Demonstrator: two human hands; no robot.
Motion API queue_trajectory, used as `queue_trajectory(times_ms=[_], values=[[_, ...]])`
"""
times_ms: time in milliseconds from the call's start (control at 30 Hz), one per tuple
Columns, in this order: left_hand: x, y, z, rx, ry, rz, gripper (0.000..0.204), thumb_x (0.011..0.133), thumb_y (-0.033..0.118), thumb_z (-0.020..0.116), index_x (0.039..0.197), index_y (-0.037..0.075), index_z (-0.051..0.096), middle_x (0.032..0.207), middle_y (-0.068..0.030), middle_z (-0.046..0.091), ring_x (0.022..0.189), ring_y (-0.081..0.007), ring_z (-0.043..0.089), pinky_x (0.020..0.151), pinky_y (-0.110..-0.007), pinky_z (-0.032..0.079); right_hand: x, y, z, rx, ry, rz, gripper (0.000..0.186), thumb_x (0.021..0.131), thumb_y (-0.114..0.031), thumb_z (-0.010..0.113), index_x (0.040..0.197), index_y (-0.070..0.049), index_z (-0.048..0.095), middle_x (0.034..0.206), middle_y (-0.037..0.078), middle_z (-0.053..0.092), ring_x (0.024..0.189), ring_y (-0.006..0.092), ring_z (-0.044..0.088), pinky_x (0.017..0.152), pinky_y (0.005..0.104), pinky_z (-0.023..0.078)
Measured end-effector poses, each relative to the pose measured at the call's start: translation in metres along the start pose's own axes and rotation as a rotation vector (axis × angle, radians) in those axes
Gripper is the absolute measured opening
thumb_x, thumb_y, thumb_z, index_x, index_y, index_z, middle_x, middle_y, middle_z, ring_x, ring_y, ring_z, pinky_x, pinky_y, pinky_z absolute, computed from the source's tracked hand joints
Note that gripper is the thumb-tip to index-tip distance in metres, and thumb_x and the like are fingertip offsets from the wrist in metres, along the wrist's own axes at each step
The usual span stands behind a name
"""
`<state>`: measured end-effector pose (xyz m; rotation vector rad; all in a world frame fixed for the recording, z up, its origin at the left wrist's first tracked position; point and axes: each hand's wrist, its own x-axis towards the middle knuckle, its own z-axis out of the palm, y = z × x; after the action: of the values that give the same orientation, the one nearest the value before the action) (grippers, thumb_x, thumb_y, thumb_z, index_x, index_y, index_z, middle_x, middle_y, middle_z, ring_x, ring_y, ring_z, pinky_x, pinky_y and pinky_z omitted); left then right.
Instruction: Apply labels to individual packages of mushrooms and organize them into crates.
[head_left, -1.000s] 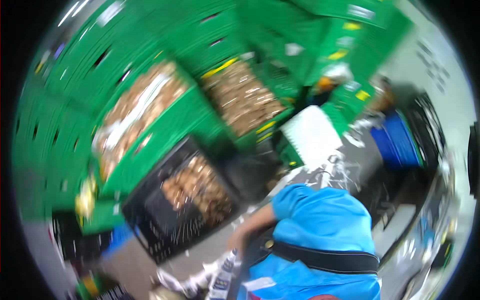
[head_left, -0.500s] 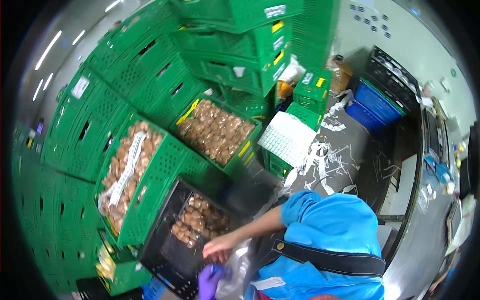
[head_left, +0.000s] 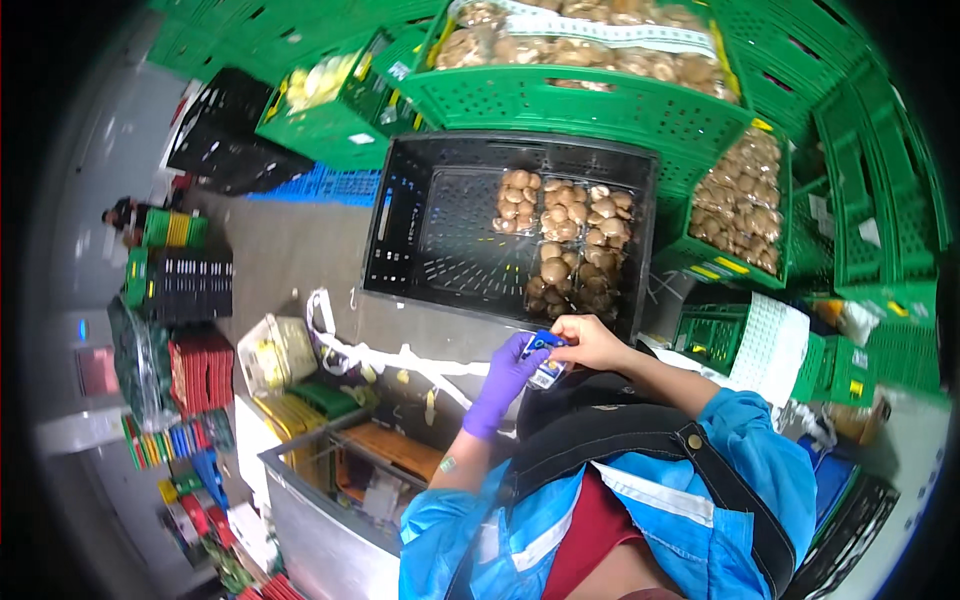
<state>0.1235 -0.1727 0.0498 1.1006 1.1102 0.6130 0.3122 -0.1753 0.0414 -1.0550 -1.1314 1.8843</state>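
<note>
My left hand (head_left: 503,382), in a purple glove, is closed around a small blue-and-white printed item (head_left: 544,358) in front of my chest. The bare fingers of my right hand (head_left: 592,343) pinch the same item from its right side. What kind of item it is I cannot make out. Just beyond my hands lies a black crate (head_left: 440,300). Several clear-wrapped packs of brown mushrooms (head_left: 563,212) sit in its right half, in rows, and its perforated bottom shows on the left.
Behind the black crate stands a green crate (head_left: 580,95) of mushroom packs with a white strip across them. Another green mushroom crate (head_left: 740,200) is at the right. White strips (head_left: 400,360) trail over the floor near a steel-edged table (head_left: 320,520) and a cream bin (head_left: 275,355).
My view has swung left, bringing the black crate to the middle. My hands, earlier by the crate's near side, are now together at my chest on the blue-and-white item.
</note>
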Motion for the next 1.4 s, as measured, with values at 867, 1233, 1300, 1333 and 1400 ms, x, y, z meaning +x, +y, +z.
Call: queue_trajectory(times_ms=[867, 1233, 1300, 1333, 1400], values=[[0.111, 0.021, 0.017, -0.05, -0.288, -0.134, 0.023, 0.084, 0.011, 0.06, 0.104, 0.001, 0.058, 0.088, -0.0047, 0.062, 0.078, -0.0093, 0.058, 0.069, -0.024, 0.047, 0.019, -0.017, -0.073, -0.208, 0.279, 0.019, 0.034, 0.072, -0.021, 0.073, 0.094, -0.002, 0.056, 0.075, 0.008, 0.062, 0.066, 0.0117, 0.059, 0.061, 0.025, 0.046], [0.11, 0.019, 0.034, 0.006, -0.234, -0.228, 0.02, 0.084, 0.009, 0.059, 0.101, -0.001, 0.057, 0.088, -0.0039, 0.062, 0.076, -0.0086, 0.057, 0.068, -0.023, 0.046, -0.032, 0.004, -0.101, 0.111, 0.41, 0.107, 0.025, 0.083, -0.018, 0.064, 0.099, -0.003, 0.052, 0.069, 0.001, 0.058, 0.057, 0.0057, 0.054, 0.051, 0.0191, 0.044], [0.109, 0.014, 0.04, 0.023, -0.23, -0.21, 0.02, 0.084, 0.009, 0.058, 0.102, -0.001, 0.056, 0.089, -0.0038, 0.062, 0.076, -0.0084, 0.057, 0.069, -0.023, 0.046, -0.04, 0.01, -0.123, 0.135, 0.412, 0.087, 0.023, 0.083, -0.018, 0.063, 0.099, -0.003, 0.052, 0.068, 0.001, 0.058, 0.057, 0.0054, 0.054, 0.05, 0.019, 0.044], [0.108, 0.008, 0.044, 0.024, -0.224, -0.21, 0.02, 0.084, 0.008, 0.058, 0.102, -0.001, 0.056, 0.089, -0.0037, 0.062, 0.077, -0.0085, 0.057, 0.07, -0.023, 0.046, -0.044, 0.013, -0.139, 0.119, 0.41, 0.088, 0.023, 0.083, -0.017, 0.063, 0.098, -0.003, 0.053, 0.069, 0.001, 0.058, 0.057, 0.0052, 0.054, 0.05, 0.0192, 0.044], [0.106, 0.014, 0.073, 0.036, -0.215, -0.232, 0.02, 0.083, 0.006, 0.058, 0.102, -0.001, 0.056, 0.089, -0.0035, 0.062, 0.077, -0.0088, 0.057, 0.072, -0.023, 0.046, -0.057, 0.018, -0.179, 0.095, 0.436, 0.085, 0.021, 0.083, -0.017, 0.063, 0.096, -0.003, 0.053, 0.068, 0.0, 0.058, 0.056, 0.0046, 0.053, 0.05, 0.0194, 0.044]])
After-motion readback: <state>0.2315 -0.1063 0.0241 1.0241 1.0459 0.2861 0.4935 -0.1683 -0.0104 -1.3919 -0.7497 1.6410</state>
